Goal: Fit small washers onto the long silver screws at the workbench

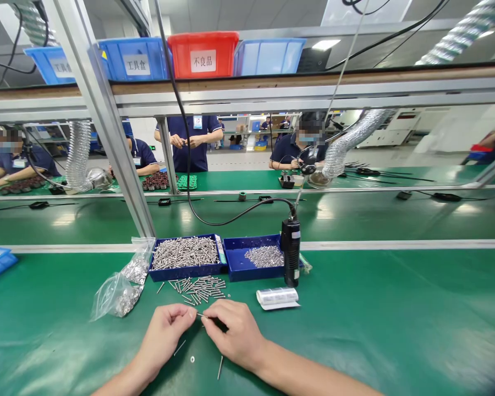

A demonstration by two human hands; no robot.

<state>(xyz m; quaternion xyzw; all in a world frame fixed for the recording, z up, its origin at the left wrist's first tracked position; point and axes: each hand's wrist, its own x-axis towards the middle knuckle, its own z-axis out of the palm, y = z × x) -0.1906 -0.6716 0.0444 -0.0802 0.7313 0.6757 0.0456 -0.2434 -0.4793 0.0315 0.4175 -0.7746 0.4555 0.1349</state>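
Observation:
My left hand (165, 333) pinches one end of a thin metal screw (201, 314) between thumb and forefinger. At the screw's other end, the fingertips of my right hand (241, 335) are closed on it. Any small part inside the right fingertips is hidden. Below the hands lie a loose washer (192, 359), a screw (220, 367) and another screw (180, 347) by the left wrist. Just beyond my fingers spreads a pile of screws (202, 288). Behind it stands a blue tray (190, 272) heaped with screws, beside a second blue tray (241, 274) holding small shiny metal parts.
Clear plastic bags (107, 297) of metal washers lie left of the trays. A black electric screwdriver (291, 253) hangs upright by the right tray, above a rolled white sheet (277, 297). A metal post (107, 110) rises behind. Co-workers occupy the far bench (231, 180).

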